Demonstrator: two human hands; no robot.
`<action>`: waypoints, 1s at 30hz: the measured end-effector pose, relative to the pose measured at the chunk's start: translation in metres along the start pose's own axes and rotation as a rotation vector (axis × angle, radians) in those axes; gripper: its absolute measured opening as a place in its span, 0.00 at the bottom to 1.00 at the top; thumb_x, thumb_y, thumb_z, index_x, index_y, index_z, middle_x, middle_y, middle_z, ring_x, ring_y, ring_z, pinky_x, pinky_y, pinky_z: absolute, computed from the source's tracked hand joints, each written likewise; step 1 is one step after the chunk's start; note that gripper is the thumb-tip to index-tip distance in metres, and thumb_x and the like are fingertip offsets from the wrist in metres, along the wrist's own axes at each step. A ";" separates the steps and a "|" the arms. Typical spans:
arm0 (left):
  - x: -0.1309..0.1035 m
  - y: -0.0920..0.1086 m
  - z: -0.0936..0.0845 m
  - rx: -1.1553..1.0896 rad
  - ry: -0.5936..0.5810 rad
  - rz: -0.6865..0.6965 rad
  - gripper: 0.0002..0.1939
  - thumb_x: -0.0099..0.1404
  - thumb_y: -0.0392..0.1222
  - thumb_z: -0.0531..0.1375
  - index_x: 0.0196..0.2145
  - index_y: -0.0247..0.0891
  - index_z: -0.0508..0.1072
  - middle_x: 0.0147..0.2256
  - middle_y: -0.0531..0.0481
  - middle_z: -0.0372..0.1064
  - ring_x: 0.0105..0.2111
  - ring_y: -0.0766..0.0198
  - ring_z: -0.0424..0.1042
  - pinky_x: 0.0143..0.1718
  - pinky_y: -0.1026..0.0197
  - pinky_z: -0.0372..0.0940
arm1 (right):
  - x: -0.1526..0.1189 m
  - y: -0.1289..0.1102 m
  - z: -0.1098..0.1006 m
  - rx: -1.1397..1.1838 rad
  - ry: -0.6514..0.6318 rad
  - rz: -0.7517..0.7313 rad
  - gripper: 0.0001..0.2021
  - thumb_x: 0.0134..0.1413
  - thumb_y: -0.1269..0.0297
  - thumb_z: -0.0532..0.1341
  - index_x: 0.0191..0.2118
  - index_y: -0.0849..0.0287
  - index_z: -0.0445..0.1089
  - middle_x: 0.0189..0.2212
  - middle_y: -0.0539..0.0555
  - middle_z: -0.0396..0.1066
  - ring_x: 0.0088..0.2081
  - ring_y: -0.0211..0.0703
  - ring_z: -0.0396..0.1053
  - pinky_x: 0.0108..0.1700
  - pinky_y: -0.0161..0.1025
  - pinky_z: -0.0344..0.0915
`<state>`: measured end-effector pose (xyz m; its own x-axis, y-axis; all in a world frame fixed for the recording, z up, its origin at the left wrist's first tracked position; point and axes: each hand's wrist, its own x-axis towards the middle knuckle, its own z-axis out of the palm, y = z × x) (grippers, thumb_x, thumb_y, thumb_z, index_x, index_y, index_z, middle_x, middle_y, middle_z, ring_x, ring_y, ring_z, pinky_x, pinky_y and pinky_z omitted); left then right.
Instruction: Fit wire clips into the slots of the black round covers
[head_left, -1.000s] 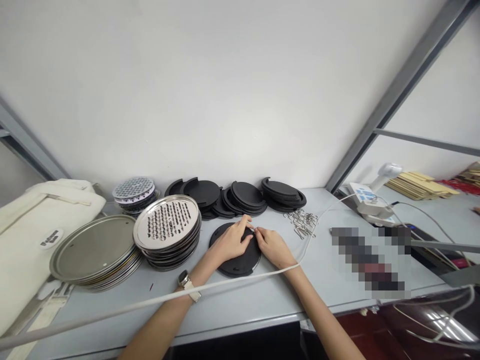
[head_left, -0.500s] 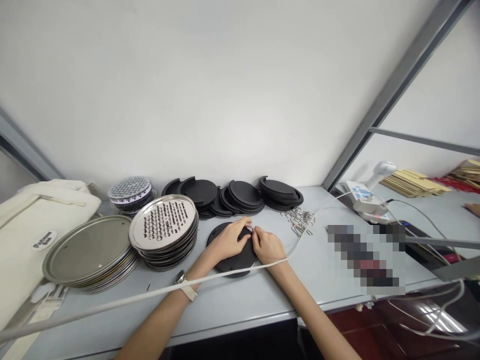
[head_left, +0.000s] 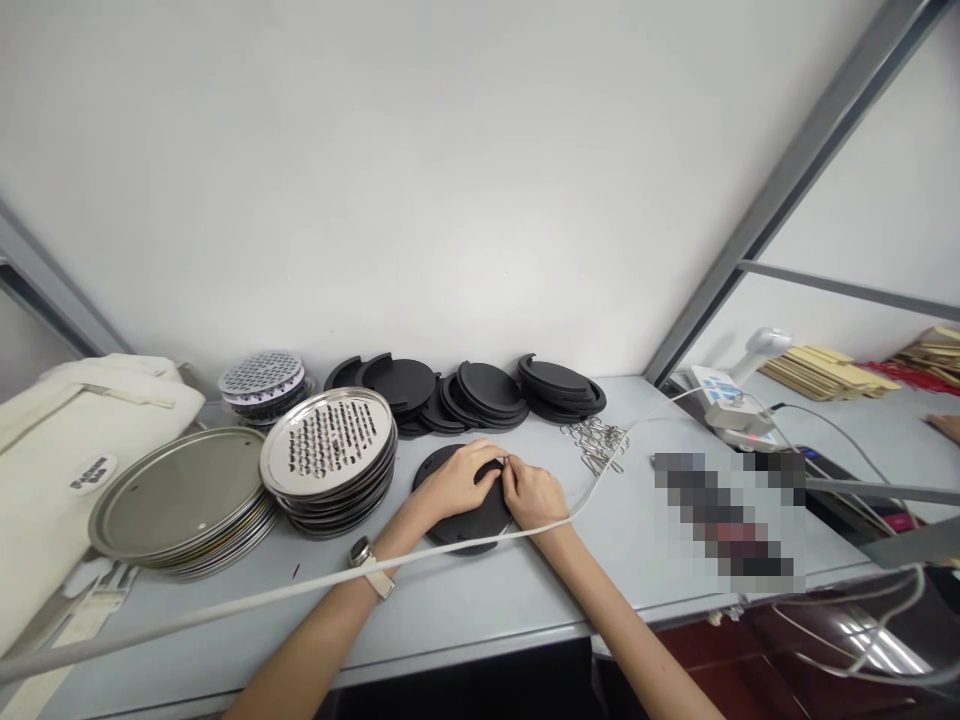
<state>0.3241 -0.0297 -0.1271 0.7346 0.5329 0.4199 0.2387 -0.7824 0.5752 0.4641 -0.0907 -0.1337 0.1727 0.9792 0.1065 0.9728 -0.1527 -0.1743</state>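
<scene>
A black round disc (head_left: 472,525) with a raised rim lies on the grey table in front of me, partly covered by my hands. Over its top left side reaches my left hand (head_left: 457,482), thumb and fingers bent together at the disc's far right edge. My right hand (head_left: 534,492) is closed in a pinch at that same edge, its fingertips meeting the left ones. Whatever small thing lies between the right fingertips is hidden. To the right of the hands, a loose pile of thin metal wire clips (head_left: 598,445) rests on the table.
Along the wall are stacked black discs (head_left: 487,388). Patterned round plates (head_left: 330,440), larger olive plates (head_left: 180,490) and a cream bag (head_left: 67,430) stand left. A white cable (head_left: 300,590) crosses before my forearms. Right are a barcode scanner (head_left: 761,345) and a metal frame (head_left: 795,150).
Both hands stay at the disc's edge, with the fingertips drawn slightly closer together. The view has shifted a little; the disc and stacks have not visibly moved.
</scene>
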 end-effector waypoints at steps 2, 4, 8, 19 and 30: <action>0.000 0.001 0.000 0.004 -0.005 -0.001 0.16 0.62 0.29 0.52 0.47 0.38 0.68 0.46 0.46 0.68 0.47 0.60 0.67 0.52 0.55 0.62 | 0.000 0.000 0.000 -0.005 -0.003 0.002 0.14 0.63 0.65 0.47 0.42 0.59 0.69 0.30 0.58 0.76 0.30 0.45 0.73 0.29 0.35 0.53; 0.001 0.002 0.000 0.011 -0.010 -0.004 0.16 0.62 0.29 0.51 0.46 0.38 0.68 0.45 0.46 0.67 0.47 0.61 0.67 0.52 0.56 0.62 | 0.000 0.000 0.000 -0.009 -0.001 -0.004 0.14 0.63 0.65 0.47 0.41 0.59 0.69 0.30 0.58 0.76 0.30 0.45 0.73 0.29 0.35 0.53; 0.001 0.003 0.000 0.019 -0.032 -0.013 0.16 0.63 0.29 0.51 0.47 0.39 0.67 0.46 0.46 0.66 0.47 0.61 0.66 0.52 0.56 0.62 | -0.001 0.000 0.000 -0.006 -0.009 0.003 0.14 0.63 0.65 0.47 0.43 0.59 0.69 0.31 0.58 0.76 0.30 0.45 0.73 0.28 0.35 0.52; -0.001 0.004 0.000 0.044 -0.049 -0.003 0.16 0.65 0.31 0.50 0.49 0.39 0.65 0.49 0.46 0.65 0.51 0.61 0.63 0.56 0.54 0.59 | -0.002 0.001 0.001 0.013 -0.034 0.015 0.14 0.64 0.65 0.47 0.42 0.58 0.69 0.31 0.57 0.76 0.29 0.42 0.72 0.28 0.34 0.51; -0.003 0.006 0.000 0.156 -0.046 -0.005 0.13 0.66 0.33 0.51 0.48 0.37 0.65 0.47 0.45 0.66 0.50 0.59 0.64 0.54 0.54 0.59 | -0.001 0.003 0.003 0.026 -0.016 -0.004 0.13 0.64 0.65 0.47 0.38 0.58 0.69 0.28 0.55 0.75 0.26 0.40 0.70 0.27 0.35 0.46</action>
<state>0.3228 -0.0363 -0.1248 0.7606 0.5245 0.3826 0.3357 -0.8222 0.4597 0.4659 -0.0921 -0.1377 0.1666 0.9818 0.0915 0.9691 -0.1459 -0.1991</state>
